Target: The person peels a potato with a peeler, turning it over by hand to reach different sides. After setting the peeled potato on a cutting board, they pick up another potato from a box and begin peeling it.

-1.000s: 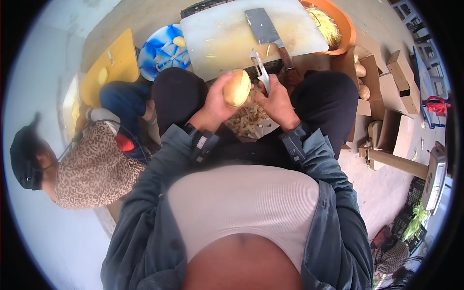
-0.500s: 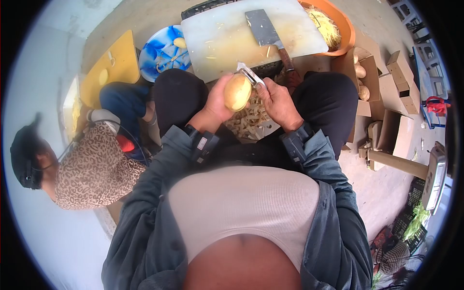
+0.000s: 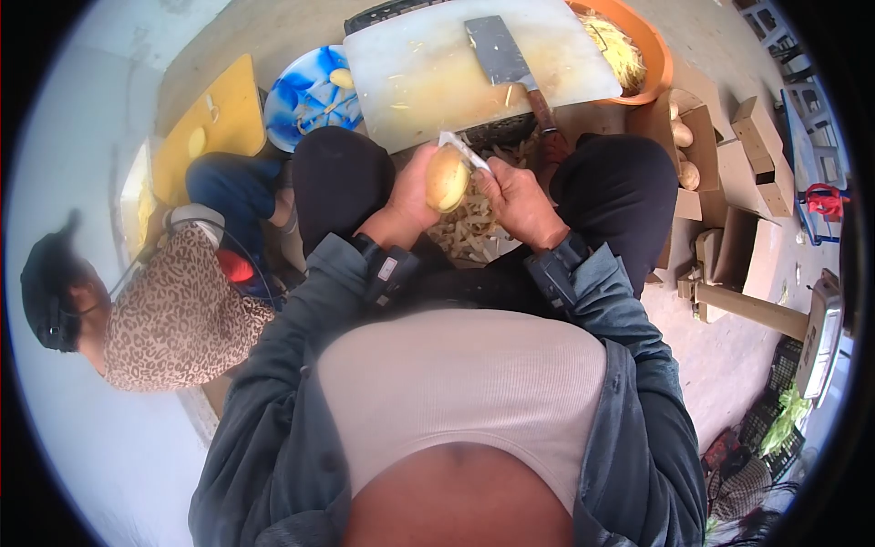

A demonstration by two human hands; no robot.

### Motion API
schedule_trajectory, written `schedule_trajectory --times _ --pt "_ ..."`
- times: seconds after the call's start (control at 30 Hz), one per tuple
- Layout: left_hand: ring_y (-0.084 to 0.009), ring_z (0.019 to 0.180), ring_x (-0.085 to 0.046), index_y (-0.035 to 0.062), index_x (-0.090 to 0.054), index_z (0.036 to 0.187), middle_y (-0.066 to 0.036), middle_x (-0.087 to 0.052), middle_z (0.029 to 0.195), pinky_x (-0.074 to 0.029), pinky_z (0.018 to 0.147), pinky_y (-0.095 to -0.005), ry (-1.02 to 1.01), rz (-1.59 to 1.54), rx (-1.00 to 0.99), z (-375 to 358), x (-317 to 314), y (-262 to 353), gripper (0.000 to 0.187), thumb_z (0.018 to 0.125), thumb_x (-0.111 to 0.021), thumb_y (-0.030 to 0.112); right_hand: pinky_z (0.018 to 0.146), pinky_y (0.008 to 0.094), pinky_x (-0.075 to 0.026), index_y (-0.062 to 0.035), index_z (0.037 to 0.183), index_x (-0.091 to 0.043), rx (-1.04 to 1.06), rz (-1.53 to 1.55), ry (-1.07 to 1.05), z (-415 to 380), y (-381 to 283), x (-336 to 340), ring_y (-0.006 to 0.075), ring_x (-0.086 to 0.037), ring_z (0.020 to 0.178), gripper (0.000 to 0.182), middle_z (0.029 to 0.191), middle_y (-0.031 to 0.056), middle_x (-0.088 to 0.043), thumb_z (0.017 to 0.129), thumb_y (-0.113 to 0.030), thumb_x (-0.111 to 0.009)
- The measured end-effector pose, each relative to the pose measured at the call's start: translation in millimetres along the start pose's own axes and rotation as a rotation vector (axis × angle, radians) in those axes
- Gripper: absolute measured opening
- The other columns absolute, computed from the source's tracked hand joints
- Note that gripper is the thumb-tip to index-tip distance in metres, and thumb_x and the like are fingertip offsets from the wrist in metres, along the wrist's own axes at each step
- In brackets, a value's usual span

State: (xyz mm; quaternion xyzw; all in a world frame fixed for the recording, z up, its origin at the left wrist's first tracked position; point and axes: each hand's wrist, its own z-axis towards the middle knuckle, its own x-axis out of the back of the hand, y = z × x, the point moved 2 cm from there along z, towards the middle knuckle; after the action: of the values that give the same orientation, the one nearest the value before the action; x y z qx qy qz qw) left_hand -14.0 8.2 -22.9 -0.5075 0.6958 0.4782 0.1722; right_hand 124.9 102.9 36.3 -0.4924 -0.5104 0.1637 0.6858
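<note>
Between my knees, my left hand (image 3: 412, 198) grips a potato (image 3: 447, 180) whose surface looks pale and mostly peeled. My right hand (image 3: 521, 202) is closed round the handle of a peeler (image 3: 465, 150), its head at the potato's upper side. Below both hands lies a heap of peelings (image 3: 467, 228). Beyond them, a white cutting board (image 3: 419, 77) carries a cleaver (image 3: 499, 53) with a wooden handle pointing toward my right knee.
An orange basin (image 3: 658, 66) holds pale shreds. Potatoes sit in a cardboard box (image 3: 706, 132) at right. A blue-and-white basin (image 3: 290, 108) and a yellow board (image 3: 219, 109) stand at left, near a seated person (image 3: 178, 310). A scale (image 3: 820, 333) is far right.
The peeler has shifted slightly and turned against the potato, with my right hand tilting along. My left hand keeps its hold on the potato.
</note>
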Motion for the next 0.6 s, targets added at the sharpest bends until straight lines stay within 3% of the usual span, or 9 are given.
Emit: schedule_trajectory --times 0.07,0.13,0.17,0.27,0.4,0.47,0.5,0.57,0.6 --pt "-0.0284 0.085 -0.064 0.0064 -0.057 0.106 -0.013 -0.065 0.094 -0.053 0.074 -0.0433 0.044 -0.126 -0.071 6.6 1.5 -3.4 0.035 0.092 -0.047 0.037 0.065 0.0512 -0.045 0.0008 0.09 -0.054 0.015 -0.008 -0.027 -2.7 0.7 -6.5 0.0461 -0.057 0.074 0.027 0.075 0.0276 -0.058 0.092 -0.025 -0.049" --pt "-0.0291 0.086 -0.063 0.0053 -0.057 0.105 -0.015 -0.065 0.094 -0.051 0.079 -0.0433 0.055 -0.132 -0.074 7.8 5.5 -2.8 0.035 0.091 -0.047 0.036 0.058 0.0435 -0.044 -0.0008 0.093 -0.054 0.141 -0.014 -0.042 -7.3 -3.6 -14.1 0.0445 -0.053 0.067 0.02 0.069 0.0247 -0.054 0.094 -0.02 -0.051" --pt "-0.0298 0.088 -0.062 0.0042 -0.058 0.105 -0.016 -0.064 0.094 -0.05 0.084 -0.0433 0.064 -0.137 -0.076 8.5 8.0 -1.7 0.035 0.091 -0.048 0.035 0.059 0.0464 -0.044 -0.002 0.096 -0.054 0.155 -0.036 -0.051 -9.6 -5.6 -16.7 0.0446 -0.055 0.07 0.02 0.071 0.0243 -0.056 0.094 -0.022 -0.051" --pt "-0.0328 0.088 -0.062 0.0041 -0.059 0.104 -0.017 -0.064 0.094 -0.05 0.083 -0.0445 -0.08 -0.249 -0.009 14.8 16.7 -1.4 0.033 0.09 -0.047 0.032 0.06 0.0478 -0.044 -0.0025 0.098 -0.054 0.169 -0.072 -0.058 -8.3 -7.2 -15.8 0.0442 -0.056 0.07 0.021 0.072 0.0244 -0.057 0.093 -0.023 -0.051" --pt "-0.0356 0.091 -0.059 0.0031 -0.059 0.102 -0.019 -0.063 0.098 -0.05 0.082 -0.0461 -0.05 -0.294 0.0 8.8 10.2 0.1 0.036 0.091 -0.044 0.033 0.061 0.0483 -0.045 -0.0022 0.098 -0.054 0.164 -0.122 -0.131 -9.0 -4.7 -19.2 0.0436 -0.057 0.07 0.022 0.073 0.0247 -0.058 0.093 -0.023 -0.052" --pt "-0.0369 0.095 -0.057 0.0028 -0.058 0.104 -0.021 -0.061 0.101 -0.05 0.08 -0.0462 0.198 -0.407 -0.059 1.1 -3.2 6.6 0.039 0.092 -0.04 0.035 0.061 0.0487 -0.045 -0.0021 0.096 -0.055 0.142 -0.113 -0.15 -11.4 -7.0 -20.9 0.0438 -0.057 0.071 0.022 0.074 0.0254 -0.058 0.092 -0.023 -0.052" --pt "-0.0369 0.095 -0.057 0.0028 -0.058 0.104 -0.021 -0.061 0.101 -0.05 0.08 -0.0462 0.199 -0.407 -0.058 1.9 3.0 6.6 0.039 0.092 -0.04 0.035 0.061 0.0487 -0.045 -0.0021 0.096 -0.055 0.142 -0.112 -0.15 -11.6 -7.1 -20.5 0.0438 -0.057 0.071 0.022 0.074 0.0254 -0.058 0.092 -0.023 -0.052" --pt "-0.0364 0.098 -0.056 0.0028 -0.057 0.108 -0.021 -0.059 0.104 -0.049 0.08 -0.0459 -0.132 -0.428 0.024 2.9 9.4 9.0 0.042 0.093 -0.038 0.037 0.066 0.0507 -0.047 -0.0016 0.101 -0.057 0.125 -0.097 -0.189 -11.0 -6.7 -20.0 0.0433 -0.059 0.072 0.028 0.076 0.0243 -0.061 0.091 -0.027 -0.05" --pt "-0.0364 0.098 -0.056 0.0028 -0.057 0.108 -0.021 -0.059 0.104 -0.049 0.08 -0.0459 -0.133 -0.428 0.023 2.2 6.3 10.5 0.042 0.093 -0.038 0.037 0.066 0.0507 -0.047 -0.0016 0.101 -0.057 0.126 -0.097 -0.189 -10.7 -4.9 -20.3 0.0433 -0.059 0.072 0.028 0.076 0.0243 -0.061 0.091 -0.027 -0.05"
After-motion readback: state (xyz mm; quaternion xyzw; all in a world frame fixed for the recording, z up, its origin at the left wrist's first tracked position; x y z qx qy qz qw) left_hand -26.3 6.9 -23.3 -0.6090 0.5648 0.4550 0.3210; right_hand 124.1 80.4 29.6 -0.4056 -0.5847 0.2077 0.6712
